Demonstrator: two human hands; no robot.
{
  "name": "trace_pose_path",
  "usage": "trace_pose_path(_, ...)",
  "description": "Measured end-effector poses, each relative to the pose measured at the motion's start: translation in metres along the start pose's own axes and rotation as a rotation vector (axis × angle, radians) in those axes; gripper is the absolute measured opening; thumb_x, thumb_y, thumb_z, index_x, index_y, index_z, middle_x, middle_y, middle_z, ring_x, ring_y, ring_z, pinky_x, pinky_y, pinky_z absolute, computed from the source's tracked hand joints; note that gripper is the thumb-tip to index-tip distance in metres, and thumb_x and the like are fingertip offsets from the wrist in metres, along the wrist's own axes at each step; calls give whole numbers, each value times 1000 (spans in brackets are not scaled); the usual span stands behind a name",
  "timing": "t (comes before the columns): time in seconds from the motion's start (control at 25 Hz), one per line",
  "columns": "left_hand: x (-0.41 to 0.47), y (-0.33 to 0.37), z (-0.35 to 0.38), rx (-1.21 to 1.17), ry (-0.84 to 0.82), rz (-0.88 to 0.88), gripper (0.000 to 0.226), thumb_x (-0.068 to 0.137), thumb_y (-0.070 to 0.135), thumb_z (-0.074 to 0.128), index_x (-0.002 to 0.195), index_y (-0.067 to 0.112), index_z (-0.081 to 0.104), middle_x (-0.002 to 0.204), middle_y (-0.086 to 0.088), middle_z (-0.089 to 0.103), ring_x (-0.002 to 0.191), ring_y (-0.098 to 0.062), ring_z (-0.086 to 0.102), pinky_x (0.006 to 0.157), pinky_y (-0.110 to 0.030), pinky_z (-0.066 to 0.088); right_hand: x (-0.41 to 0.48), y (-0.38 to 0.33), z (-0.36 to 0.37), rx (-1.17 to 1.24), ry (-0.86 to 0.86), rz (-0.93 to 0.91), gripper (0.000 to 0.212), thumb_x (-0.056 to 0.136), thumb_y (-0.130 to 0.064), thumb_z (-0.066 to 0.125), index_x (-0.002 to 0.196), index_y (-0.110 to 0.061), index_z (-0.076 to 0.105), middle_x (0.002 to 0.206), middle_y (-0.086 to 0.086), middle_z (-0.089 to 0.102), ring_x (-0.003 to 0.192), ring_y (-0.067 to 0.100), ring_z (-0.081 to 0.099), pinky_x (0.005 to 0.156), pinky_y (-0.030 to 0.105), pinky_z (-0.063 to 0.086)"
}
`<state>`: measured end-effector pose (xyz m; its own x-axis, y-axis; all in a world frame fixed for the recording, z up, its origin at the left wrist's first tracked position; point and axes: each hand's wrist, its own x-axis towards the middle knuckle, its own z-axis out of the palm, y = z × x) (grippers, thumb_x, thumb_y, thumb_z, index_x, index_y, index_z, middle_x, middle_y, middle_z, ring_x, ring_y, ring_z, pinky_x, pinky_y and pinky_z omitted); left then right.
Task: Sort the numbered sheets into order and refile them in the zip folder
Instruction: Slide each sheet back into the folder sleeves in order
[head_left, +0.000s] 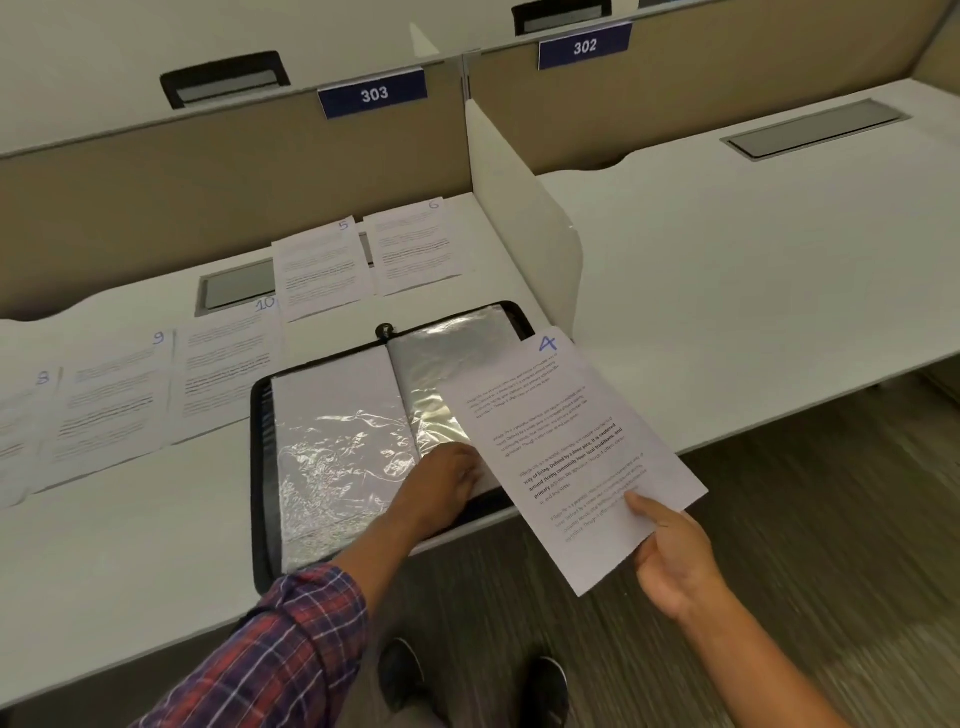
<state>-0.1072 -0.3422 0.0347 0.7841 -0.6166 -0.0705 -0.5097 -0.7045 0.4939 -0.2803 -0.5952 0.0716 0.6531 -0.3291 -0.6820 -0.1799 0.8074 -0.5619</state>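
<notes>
An open black zip folder (262, 410) with shiny plastic sleeves lies at the desk's front edge. My right hand (675, 556) pinches the lower edge of the sheet marked 4 (566, 447), held tilted over the folder's right page. My left hand (449, 480) rests on the lower part of the right sleeve, its fingertips hidden under that sheet. Sheets 5 (322, 270) and 6 (418, 249) lie behind the folder. Sheets 10 (228, 364), 9 (111, 410) and 8 (21, 436) lie in a row to its left.
A white divider panel (524, 218) stands right of the folder, with a neighbouring desk (753, 291) beyond it. A grey cable hatch (236, 291) sits in the desk behind sheet 10. Signs 303 (373, 94) and 302 (585, 47) hang on the back partition.
</notes>
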Motion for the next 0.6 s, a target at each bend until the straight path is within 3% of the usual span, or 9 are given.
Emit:
trace_pose_path(0.12,-4,0,-4,-73,23,18,34,100,13,57,129,25,72,132,6,70,114,-3,62,98,-23,51,-7,-1,-10,-37,-9,12,51,86,-3,68,134,-15,61,126,17,73,119,38,69,108,65,48)
trace_pose_path(0.2,-5,-3,-4,-186,87,-79,21,99,13,66,112,26,76,112,10,75,95,10,63,83,-10,49,-9,-1,-16,-57,-22,28,53,84,-4,70,134,-16,61,126,17,73,119,39,69,108,66,47)
trace_pose_path(0.24,-6,-1,-5,-216,132,-133,14,97,13,71,103,25,75,99,11,74,86,10,66,76,-12,50,-10,-1,-18,-66,-26,35,53,83,-4,70,134,-16,61,127,18,72,120,39,68,108,67,47)
trace_pose_path(0.32,-3,1,-5,-310,148,-286,8,95,8,73,95,16,71,90,5,72,79,-5,69,73,-30,54,-12,-3,-24,-88,-47,52,54,84,-4,70,136,-15,60,128,20,71,121,41,67,108,67,46)
trace_pose_path(0.4,2,-17,2,-328,78,-486,23,95,5,69,117,7,64,106,-7,67,93,-26,66,81,-34,49,-15,-6,-29,-114,-70,68,52,87,-3,67,137,-13,59,128,21,71,120,42,68,106,67,48)
trace_pose_path(0.48,4,-39,10,-318,-38,-600,42,86,19,79,122,7,62,109,-11,68,96,-29,65,85,-38,55,-20,-8,-34,-151,-88,74,48,89,-3,65,135,-12,60,126,21,72,115,41,71,99,63,53)
trace_pose_path(0.56,8,-53,14,-338,-86,-519,30,77,29,85,92,12,65,87,-8,70,77,-26,66,77,-40,59,-24,-7,-38,-176,-101,76,47,89,-3,64,135,-13,60,125,20,73,112,40,72,92,59,58)
trace_pose_path(0.6,8,-48,10,-337,-83,-435,25,82,21,83,78,10,61,75,-7,65,68,-22,60,69,-35,53,-26,-5,-40,-184,-106,77,46,90,-3,64,135,-13,60,125,20,73,112,40,72,90,59,59)
